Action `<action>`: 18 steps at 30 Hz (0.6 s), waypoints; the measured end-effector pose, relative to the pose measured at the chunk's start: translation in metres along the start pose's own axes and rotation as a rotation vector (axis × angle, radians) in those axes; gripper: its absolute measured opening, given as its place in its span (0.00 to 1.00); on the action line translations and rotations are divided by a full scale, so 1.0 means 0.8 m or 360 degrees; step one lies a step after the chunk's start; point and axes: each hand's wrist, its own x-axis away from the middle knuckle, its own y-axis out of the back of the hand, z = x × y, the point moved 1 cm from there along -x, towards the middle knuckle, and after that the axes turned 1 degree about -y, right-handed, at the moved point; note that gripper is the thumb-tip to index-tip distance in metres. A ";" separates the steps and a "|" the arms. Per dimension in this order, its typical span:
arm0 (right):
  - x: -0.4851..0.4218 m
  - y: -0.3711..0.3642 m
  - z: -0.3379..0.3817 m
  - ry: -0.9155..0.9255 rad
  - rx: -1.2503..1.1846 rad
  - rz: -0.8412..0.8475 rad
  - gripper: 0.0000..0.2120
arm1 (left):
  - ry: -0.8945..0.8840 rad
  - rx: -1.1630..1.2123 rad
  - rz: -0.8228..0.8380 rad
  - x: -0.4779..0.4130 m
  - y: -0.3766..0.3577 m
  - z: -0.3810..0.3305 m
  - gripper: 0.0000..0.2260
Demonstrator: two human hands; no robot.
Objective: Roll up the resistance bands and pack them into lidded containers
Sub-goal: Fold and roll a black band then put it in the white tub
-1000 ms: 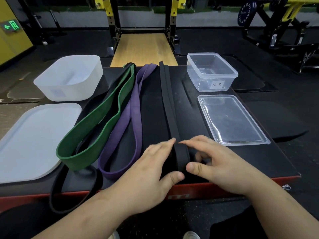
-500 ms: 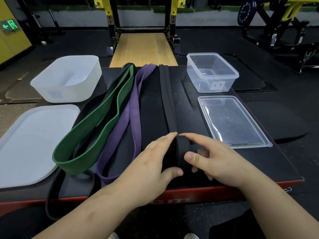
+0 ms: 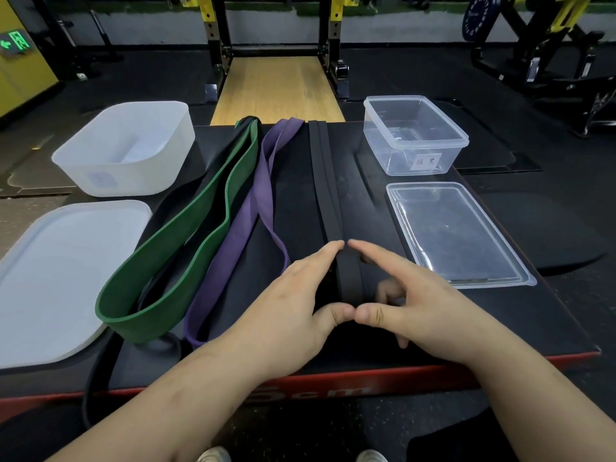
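- Fingers (image 3: 328, 253) on both hands are curled snug round the rolled-up end of the black band (image 3: 325, 181). The left hand (image 3: 293, 305) and right hand (image 3: 410, 301) cup it from either side, index tips almost meeting on top, thumbs touching at the near side.
- That roll (image 3: 350, 278) stands on edge between the palms, with its axis running left-right. The unrolled rest lies flat, pointing straight away from the fingertips to the far edge of the black platform (image 3: 383, 201).
- Left of the left fingers, the purple band (image 3: 263, 181) and then the green band (image 3: 206, 215) also lie lengthwise, slanting a bit.
- Further left sit the white tub (image 3: 133, 178) and, nearer, its white lid (image 3: 60, 278).
- Just right of the right fingers the clear lid (image 3: 456, 235) lies flat, and the clear tub (image 3: 430, 145) stands open beyond it.
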 end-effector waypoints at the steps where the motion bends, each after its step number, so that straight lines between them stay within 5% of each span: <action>1: -0.001 0.001 0.000 -0.0017 -0.0006 0.0006 0.36 | 0.0007 0.0000 0.0005 0.000 0.000 0.000 0.36; 14: 0.028 -0.003 -0.004 0.0071 -0.0205 0.0109 0.23 | -0.0087 -0.0064 0.0039 0.036 -0.009 -0.012 0.33; 18: 0.033 -0.011 -0.012 0.0050 -0.0231 0.0106 0.28 | -0.0078 0.0007 0.0083 0.049 -0.014 -0.013 0.36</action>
